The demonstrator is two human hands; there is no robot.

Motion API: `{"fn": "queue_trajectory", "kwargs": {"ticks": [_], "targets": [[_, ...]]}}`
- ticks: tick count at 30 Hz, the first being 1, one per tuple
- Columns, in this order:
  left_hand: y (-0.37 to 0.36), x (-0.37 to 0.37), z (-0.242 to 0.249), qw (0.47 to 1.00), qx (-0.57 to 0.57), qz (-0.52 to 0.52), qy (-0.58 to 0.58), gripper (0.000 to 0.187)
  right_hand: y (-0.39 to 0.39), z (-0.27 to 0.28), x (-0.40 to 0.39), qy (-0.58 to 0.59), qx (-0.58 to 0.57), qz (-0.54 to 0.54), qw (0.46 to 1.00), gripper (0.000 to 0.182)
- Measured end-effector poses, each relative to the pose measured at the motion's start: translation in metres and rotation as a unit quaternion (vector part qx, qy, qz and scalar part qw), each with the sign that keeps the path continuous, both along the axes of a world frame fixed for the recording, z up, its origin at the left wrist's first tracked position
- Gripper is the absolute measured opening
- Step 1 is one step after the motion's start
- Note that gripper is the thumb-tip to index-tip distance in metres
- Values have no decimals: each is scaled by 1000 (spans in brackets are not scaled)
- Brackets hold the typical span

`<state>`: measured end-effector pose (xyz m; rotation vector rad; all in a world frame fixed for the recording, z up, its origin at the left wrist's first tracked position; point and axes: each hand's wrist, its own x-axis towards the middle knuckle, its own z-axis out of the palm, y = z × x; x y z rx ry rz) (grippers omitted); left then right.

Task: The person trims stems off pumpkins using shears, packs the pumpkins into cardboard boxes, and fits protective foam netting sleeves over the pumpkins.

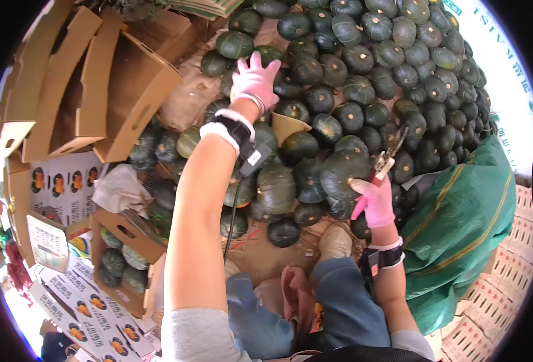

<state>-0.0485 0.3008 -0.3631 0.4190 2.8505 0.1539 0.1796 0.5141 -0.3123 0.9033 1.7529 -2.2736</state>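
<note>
My left hand (255, 81), in a pink glove, reaches out over the pile with its fingers spread, next to a green squash (235, 44) at the upper left of the heap. Pink-gloved too, my right hand (375, 199) is closed round the handles of a pair of pruning shears (386, 161), whose blades point up and away. Just left of the shears lies a large dark green squash (345, 174). Dark squashes (358, 88) are heaped in front of both hands.
Empty cardboard boxes (130, 90) stand at the upper left. An open carton (127, 244) at the lower left holds several squashes. A green sack (459, 223) lies at the right, beside stacked pale crates (501, 283). White cloth (121, 188) lies near the carton.
</note>
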Motion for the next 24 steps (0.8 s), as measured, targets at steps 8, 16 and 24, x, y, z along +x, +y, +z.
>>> {"fn": "queue_trajectory", "kwargs": {"ticks": [8,16,24], "targets": [[-9,-29,-23,943,310,122,-12,63,10,-20,-2,-79,194,0,978,38],[-44,59,39,312,833,139,-435,60,7,-37,-1,-57,322,14,945,49],[-209,264,92,444,839,203,-240,78,34,-40,6,-55,280,129,950,36]]}}
